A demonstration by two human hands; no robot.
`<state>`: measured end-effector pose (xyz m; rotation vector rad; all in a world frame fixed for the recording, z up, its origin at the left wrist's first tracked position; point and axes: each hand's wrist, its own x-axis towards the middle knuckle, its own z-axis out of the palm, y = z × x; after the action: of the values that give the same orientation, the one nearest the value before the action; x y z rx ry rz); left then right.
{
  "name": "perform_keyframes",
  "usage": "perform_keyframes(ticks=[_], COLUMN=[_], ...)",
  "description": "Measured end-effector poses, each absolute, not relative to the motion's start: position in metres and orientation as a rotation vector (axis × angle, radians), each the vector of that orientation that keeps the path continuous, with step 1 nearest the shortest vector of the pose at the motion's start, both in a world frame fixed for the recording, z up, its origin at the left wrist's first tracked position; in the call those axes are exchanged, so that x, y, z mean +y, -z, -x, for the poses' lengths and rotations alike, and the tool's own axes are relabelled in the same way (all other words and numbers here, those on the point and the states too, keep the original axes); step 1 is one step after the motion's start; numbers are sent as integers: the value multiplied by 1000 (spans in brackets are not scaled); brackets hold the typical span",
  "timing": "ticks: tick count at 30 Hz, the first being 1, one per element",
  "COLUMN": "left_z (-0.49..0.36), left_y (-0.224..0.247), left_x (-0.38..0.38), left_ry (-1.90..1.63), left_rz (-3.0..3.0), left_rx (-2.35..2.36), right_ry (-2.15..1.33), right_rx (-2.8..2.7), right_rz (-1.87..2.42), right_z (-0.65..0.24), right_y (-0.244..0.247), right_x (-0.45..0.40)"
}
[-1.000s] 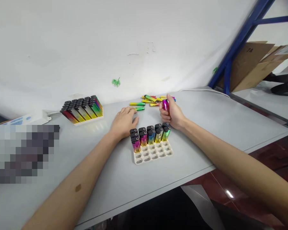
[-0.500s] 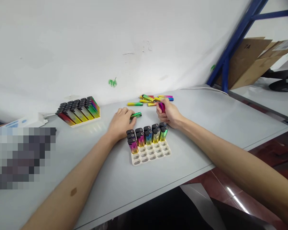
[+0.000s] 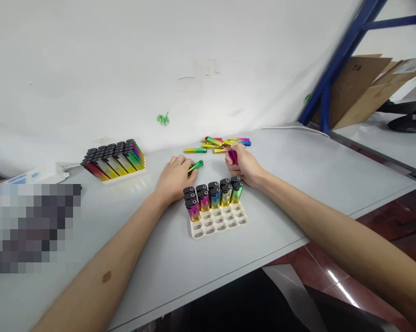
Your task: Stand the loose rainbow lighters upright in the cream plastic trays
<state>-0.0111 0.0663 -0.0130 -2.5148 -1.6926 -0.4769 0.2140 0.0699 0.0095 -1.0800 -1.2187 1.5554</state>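
Note:
Between the thumb and fingers of my left hand [image 3: 176, 177] is a green lighter [image 3: 197, 165], its far end tilted up a little. My right hand [image 3: 242, 165] is closed around a magenta lighter [image 3: 233, 156]; its lower part is hidden by the fingers. Nearer to me, between my forearms, a white tray [image 3: 221, 226] with oval holes stands on the table. Several upright lighters with black tops, among them a magenta one [image 3: 194, 212], fill its back rows and one place at the front left. Loose lighters [image 3: 214, 141] lie in a pile behind my hands.
A second tray [image 3: 125, 176], packed with upright lighters, stands at the back left by the wall. White boxes lie at the far left on the grey table [image 3: 152, 272]. A blue metal frame [image 3: 326, 106] and cardboard boxes [image 3: 358, 87] are at the right.
The green lighter in my left hand has tilted, its far end now slightly higher. My right hand has barely moved and still holds the magenta lighter.

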Motion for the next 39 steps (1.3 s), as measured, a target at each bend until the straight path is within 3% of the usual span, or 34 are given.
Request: perform_keyframes(ticks=[22, 28, 39], left_z=[9, 9, 9], left_y=[11, 10, 10], left_x=[63, 63, 61], left_ry=[474, 473, 473], left_rz=[2511, 2518, 2509], left_rx=[-1702, -1696, -1686], right_ry=[-1508, -1353, -1409], right_rx=[-1138, -1518, -1768], right_rz=[1045, 826, 677], right_z=[-219, -241, -251], right_y=[-18, -42, -61], right_x=[64, 58, 36])
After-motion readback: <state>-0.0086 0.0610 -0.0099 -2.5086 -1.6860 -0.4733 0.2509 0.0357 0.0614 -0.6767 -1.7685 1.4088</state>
